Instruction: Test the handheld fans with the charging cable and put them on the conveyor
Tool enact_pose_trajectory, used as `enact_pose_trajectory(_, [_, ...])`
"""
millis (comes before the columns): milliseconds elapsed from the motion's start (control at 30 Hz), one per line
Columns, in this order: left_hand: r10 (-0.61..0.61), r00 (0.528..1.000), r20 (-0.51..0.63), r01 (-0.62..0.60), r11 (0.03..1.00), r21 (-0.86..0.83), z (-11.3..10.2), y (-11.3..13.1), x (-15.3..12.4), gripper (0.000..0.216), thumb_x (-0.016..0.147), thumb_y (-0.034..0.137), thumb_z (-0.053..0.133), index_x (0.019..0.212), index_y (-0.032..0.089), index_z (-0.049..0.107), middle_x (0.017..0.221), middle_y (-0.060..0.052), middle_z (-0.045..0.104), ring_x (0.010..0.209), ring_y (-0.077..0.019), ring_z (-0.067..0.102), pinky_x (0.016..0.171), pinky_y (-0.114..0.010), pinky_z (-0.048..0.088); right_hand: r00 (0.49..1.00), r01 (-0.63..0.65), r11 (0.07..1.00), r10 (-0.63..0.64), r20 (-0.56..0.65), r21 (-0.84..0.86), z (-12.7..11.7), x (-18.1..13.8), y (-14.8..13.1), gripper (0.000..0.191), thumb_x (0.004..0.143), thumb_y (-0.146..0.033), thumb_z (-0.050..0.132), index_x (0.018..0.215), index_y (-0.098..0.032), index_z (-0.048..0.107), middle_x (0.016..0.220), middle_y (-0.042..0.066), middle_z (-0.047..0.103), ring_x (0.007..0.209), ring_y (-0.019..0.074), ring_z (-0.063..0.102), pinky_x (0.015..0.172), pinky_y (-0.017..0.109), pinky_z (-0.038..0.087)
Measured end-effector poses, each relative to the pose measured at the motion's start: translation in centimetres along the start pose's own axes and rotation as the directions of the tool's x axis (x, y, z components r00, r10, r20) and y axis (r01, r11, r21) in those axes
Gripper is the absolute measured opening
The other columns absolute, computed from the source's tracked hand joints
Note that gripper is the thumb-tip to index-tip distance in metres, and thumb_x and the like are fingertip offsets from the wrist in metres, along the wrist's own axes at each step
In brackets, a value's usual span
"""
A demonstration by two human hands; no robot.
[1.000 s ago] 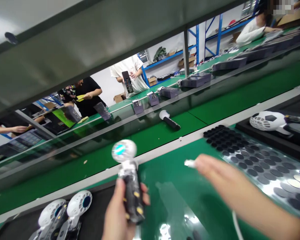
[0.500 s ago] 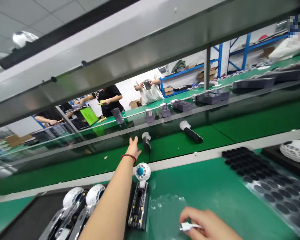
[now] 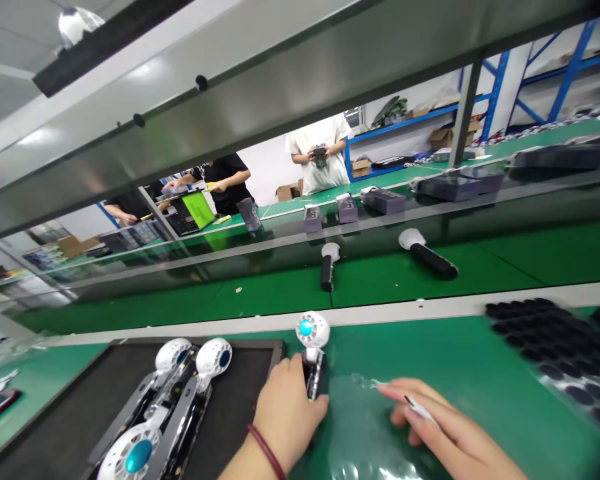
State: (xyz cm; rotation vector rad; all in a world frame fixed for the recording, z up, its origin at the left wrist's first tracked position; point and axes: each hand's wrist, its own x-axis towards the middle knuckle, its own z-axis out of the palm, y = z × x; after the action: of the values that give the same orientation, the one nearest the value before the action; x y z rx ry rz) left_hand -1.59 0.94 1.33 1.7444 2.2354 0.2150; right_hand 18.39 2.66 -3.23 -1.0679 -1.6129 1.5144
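Observation:
My left hand (image 3: 293,400) is closed round the body of a small handheld fan (image 3: 313,330) that has a white vented head with a blue centre. The fan's open body, with bright and dark parts inside, is mostly hidden by my fingers. My right hand (image 3: 430,420) pinches a white cable plug (image 3: 420,409) between thumb and fingers, over a clear plastic sheet (image 3: 353,427) on the green bench. To the left, several similar fans (image 3: 213,358) lie in a black tray (image 3: 245,413).
Beyond the bench edge, two dark-handled fans (image 3: 430,260) lie on a green conveyor belt (image 3: 280,293). A sheet of black round stickers (image 3: 550,347) is at right. Boxes (image 3: 383,200) stand behind the belt under a metal beam (image 3: 280,93). Co-workers (image 3: 320,157) stand at the far bench.
My left hand has come back from near the belt and closed on the fan. My right hand keeps the cable plug and has turned it. The head view has shifted.

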Motion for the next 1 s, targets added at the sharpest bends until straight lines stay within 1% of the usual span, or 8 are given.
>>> enact_pose_trajectory(100, [0.066,0.995,0.069,-0.057,0.99,-0.13,0.5,2.3,-1.9,0.054,0.063,0.026,0.051,0.115,0.01,0.046,0.11,-0.015,0.051,0.105,-0.0288,0.046,0.089,-0.037,0.036,0.997,-0.058,0.957,0.042,0.063,0.284,-0.2,-0.6,-1.0,0.032,0.08,-0.048,0.047,0.104,-0.032,0.062,0.143,-0.003,0.018,0.116,0.0272,0.04,0.084,0.03,0.047])
enact_pose_trajectory(200, [0.089,0.987,0.13,-0.038,0.935,-0.352,0.8,4.3,-3.7,0.069,0.059,0.025,0.051,0.123,0.006,0.037,0.114,-0.02,0.046,0.1,-0.0301,0.049,0.089,-0.04,0.036,0.996,-0.091,0.84,0.071,0.057,0.535,0.0,-1.1,-2.4,0.031,0.078,-0.049,0.05,0.1,-0.032,0.064,0.145,-0.009,0.006,0.119,0.0316,0.036,0.086,0.037,0.046])
enact_pose_trajectory(300, [0.122,0.981,0.15,-0.021,0.837,-0.546,1.4,4.7,-4.5,0.077,0.058,0.029,0.053,0.128,0.003,0.03,0.115,-0.02,0.043,0.096,-0.0292,0.052,0.084,-0.038,0.04,0.987,-0.142,0.732,0.158,0.037,0.666,0.3,-1.5,-3.1,0.034,0.075,-0.052,0.053,0.096,-0.029,0.066,0.138,0.001,0.031,0.112,0.0305,0.045,0.085,0.039,0.046])
enact_pose_trajectory(400, [0.24,0.964,0.113,-0.084,0.681,-0.727,2.5,4.0,-4.2,0.085,0.054,0.037,0.066,0.127,0.006,0.034,0.115,-0.017,0.042,0.101,-0.0282,0.05,0.083,-0.033,0.042,0.973,-0.211,0.698,0.217,0.079,0.684,0.6,-1.7,-3.0,0.034,0.072,-0.052,0.058,0.092,-0.026,0.067,0.11,0.005,0.059,0.101,0.0265,0.054,0.087,0.038,0.044])
enact_pose_trajectory(500, [0.306,0.951,0.038,-0.112,0.457,-0.882,3.6,3.1,-3.5,0.056,0.068,0.035,0.059,0.118,0.015,0.048,0.112,-0.012,0.045,0.101,-0.0225,0.051,0.085,-0.029,0.041,0.98,-0.176,0.723,0.192,0.05,0.668,0.5,-1.8,-2.6,0.031,0.072,-0.052,0.058,0.086,-0.027,0.068,0.096,0.003,0.063,0.097,0.0252,0.055,0.084,0.037,0.045])
enact_pose_trajectory(567, [0.312,0.949,0.046,-0.048,0.286,-0.957,4.1,2.6,-3.2,0.036,0.076,0.03,0.05,0.111,0.02,0.054,0.109,-0.008,0.047,0.096,-0.0182,0.053,0.085,-0.027,0.041,0.984,-0.16,0.758,0.171,0.044,0.633,0.4,-1.7,-2.4,0.029,0.073,-0.052,0.056,0.083,-0.027,0.068,0.093,0.003,0.063,0.094,0.025,0.056,0.082,0.038,0.045])
enact_pose_trajectory(667, [0.314,0.941,0.122,0.097,0.093,-0.991,4.5,2.2,-2.8,0.03,0.074,0.031,0.057,0.103,0.025,0.06,0.105,-0.005,0.047,0.089,-0.0162,0.057,0.084,-0.027,0.042,0.985,-0.169,0.798,0.162,0.064,0.578,0.1,-1.5,-2.1,0.028,0.074,-0.05,0.056,0.082,-0.027,0.067,0.091,0.003,0.063,0.091,0.0244,0.056,0.082,0.039,0.044])
enact_pose_trajectory(1000, [0.319,0.902,0.29,0.29,0.048,-0.956,4.4,2.2,-2.4,0.034,0.063,0.034,0.069,0.095,0.028,0.062,0.098,-0.001,0.044,0.087,-0.0149,0.057,0.082,-0.029,0.042,0.989,-0.149,0.919,0.131,0.073,0.366,-0.5,-1.5,-1.0,0.028,0.078,-0.051,0.05,0.08,-0.029,0.068,0.092,0.002,0.062,0.09,0.0223,0.056,0.081,0.034,0.043])
